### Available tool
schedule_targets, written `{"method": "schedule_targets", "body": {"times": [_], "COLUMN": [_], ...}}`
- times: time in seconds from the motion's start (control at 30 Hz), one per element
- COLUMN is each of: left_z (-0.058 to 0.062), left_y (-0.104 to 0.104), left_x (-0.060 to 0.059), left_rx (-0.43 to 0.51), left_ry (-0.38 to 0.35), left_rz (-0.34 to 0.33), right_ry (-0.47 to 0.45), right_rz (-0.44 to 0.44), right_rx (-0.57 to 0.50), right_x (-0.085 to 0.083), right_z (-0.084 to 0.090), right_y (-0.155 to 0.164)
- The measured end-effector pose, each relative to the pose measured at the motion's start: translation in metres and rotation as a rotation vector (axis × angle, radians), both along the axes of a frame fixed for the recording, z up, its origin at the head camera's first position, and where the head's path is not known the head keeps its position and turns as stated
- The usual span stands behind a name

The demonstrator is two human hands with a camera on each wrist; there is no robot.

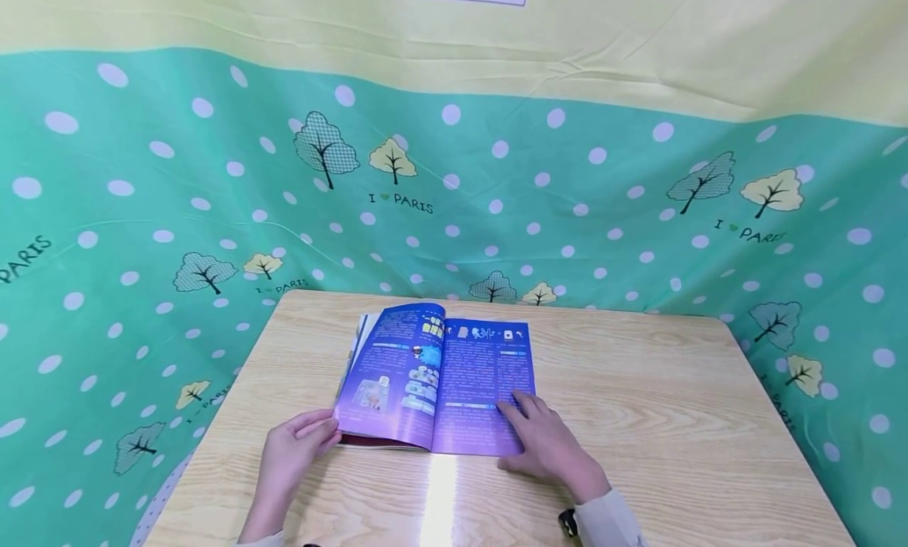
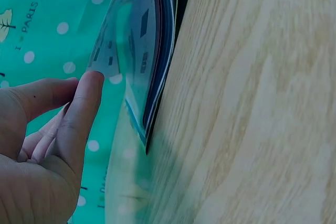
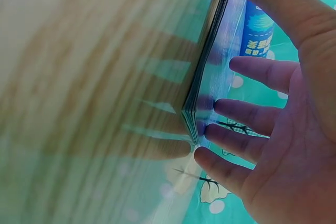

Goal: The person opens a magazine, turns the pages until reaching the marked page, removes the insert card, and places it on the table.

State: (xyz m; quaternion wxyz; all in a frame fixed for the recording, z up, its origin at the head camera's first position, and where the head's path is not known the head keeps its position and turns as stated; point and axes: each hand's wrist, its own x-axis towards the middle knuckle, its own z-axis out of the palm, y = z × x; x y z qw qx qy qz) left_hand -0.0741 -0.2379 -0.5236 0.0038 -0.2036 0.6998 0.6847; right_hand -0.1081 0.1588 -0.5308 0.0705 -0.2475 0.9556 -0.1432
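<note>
An open magazine with purple-blue pages, small print and coloured pictures lies on the wooden table. Its left-hand page curves up from the fold, with other leaves fanned beneath it. My left hand pinches the lower outer corner of that page between thumb and finger. In the left wrist view the thumb and finger meet at the page edge, with the other leaves bending below. On the other side, my right hand rests with spread fingers at the lower outer edge of the right-hand page.
The wooden table extends to both sides of the magazine, with a bright reflection near its front. A green dotted cloth printed with trees hangs behind and beside the table. A dark wristband shows at the right sleeve.
</note>
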Motion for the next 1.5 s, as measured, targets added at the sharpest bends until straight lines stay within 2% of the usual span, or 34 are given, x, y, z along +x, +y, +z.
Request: {"method": "schedule_targets", "body": {"times": [0.5,0.93,1.27,1.5], "left_z": [-0.009,-0.011,-0.012,-0.012], "left_y": [-0.006,-0.008,-0.009,-0.011], "left_x": [0.001,0.000,0.001,0.003], "left_rx": [-0.017,-0.060,-0.066,-0.168], "left_ry": [-0.022,-0.048,-0.052,-0.051], "left_rz": [-0.002,-0.007,-0.007,-0.005], "right_ry": [0.014,0.014,0.056,0.076], "right_rz": [-0.011,-0.017,-0.116,-0.261], "right_rx": [-0.003,-0.077,-0.167,-0.187], "right_x": [0.000,-0.001,-0.004,-0.006], "right_z": [-0.003,0.000,0.001,0.005], "right_y": [0.000,0.007,0.009,0.008]}}
